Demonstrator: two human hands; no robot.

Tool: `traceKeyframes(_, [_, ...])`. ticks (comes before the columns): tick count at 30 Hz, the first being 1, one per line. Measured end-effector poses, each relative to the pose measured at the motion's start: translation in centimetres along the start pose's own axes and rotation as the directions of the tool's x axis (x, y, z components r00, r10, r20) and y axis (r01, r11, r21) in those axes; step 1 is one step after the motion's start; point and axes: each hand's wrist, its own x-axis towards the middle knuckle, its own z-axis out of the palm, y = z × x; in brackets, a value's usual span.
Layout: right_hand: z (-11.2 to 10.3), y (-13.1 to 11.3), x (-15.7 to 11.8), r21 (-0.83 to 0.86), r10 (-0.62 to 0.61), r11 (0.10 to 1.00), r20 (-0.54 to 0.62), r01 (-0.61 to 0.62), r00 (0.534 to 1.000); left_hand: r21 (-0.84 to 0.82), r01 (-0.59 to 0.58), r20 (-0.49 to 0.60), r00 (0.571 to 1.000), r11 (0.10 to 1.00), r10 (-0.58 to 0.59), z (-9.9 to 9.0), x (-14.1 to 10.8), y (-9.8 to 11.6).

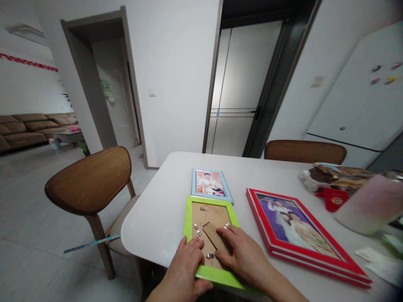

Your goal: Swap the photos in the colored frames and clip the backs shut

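A green picture frame (pixel 189 218) lies face down at the table's near edge, its brown backing board (pixel 206 218) upward. Small metal clips sit along the board's edges, and a stand flap (pixel 217 239) is at its middle. My left hand (pixel 187 264) is closed on the lower left corner, fingers bent over the border and thumb by the bottom edge. My right hand (pixel 245 253) rests over the lower right part, thumb and forefinger spread. Its thumb is at the bottom clip (pixel 210 256), its forefinger by the right clip (pixel 227 225). Just beyond stands a blue-framed photo (pixel 209 183), lying face up.
Two stacked red picture frames (pixel 302 226) lie to the right on the white table (pixel 157 218). Past them are a pinkish container (pixel 371 205), a red packet (pixel 335 199) and bags. Wooden chairs stand at the left (pixel 91 180) and far side (pixel 305 151).
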Motion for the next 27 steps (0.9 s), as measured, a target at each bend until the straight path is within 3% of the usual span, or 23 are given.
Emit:
traceKeyframes(4, [-0.2, -0.2, -0.1, 0.059, 0.023, 0.998, -0.028, -0.021, 0.999, -0.147, 0.035, -0.046, 0.998, 0.988, -0.042, -0.3, 0.0, 0.3])
traceKeyframes(9, [-2.0, -1.1, 0.6, 0.054, 0.029, 0.998, -0.045, -0.027, 0.999, -0.463, 0.060, -0.261, 0.944, 0.885, -0.200, -0.5, 1.0, 0.5])
traceKeyframes(11, [-2.6, -1.8, 0.6, 0.071, 0.007, 0.997, -0.068, -0.002, 0.998, -0.627, 0.025, -0.300, 0.915, 0.778, -0.271, -0.5, 1.9, 0.4])
traceKeyframes(15, [-2.8, -2.1, 0.6, 0.162, -0.059, 0.984, -0.110, 0.077, 0.992, -0.888, -0.027, -0.242, 0.875, 0.459, -0.418, -1.3, 2.8, -0.6])
traceKeyframes(17, [-2.4, -0.9, 0.6, 0.156, -0.024, 0.987, -0.143, 0.046, 0.989, -0.917, -0.009, -0.223, 0.841, 0.399, -0.492, -2.3, 2.4, -1.7])
traceKeyframes(19, [-1.7, 0.9, 0.6, 0.087, 0.044, 0.996, -0.164, -0.030, 0.985, -0.912, 0.021, -0.225, 0.809, 0.409, -0.544, -3.4, 1.5, -3.2])
traceKeyframes(22, [-0.6, 3.1, 0.5, -0.044, 0.134, 0.989, -0.127, -0.140, 0.983, -0.855, 0.113, -0.246, 0.771, 0.507, -0.587, -5.1, 0.0, -5.6])
traceKeyframes(27, [0.3, 3.7, 0.8, -0.116, 0.217, 0.968, -0.056, -0.222, 0.975, -0.732, 0.253, -0.273, 0.743, 0.633, -0.611, -6.7, -1.4, -8.7])
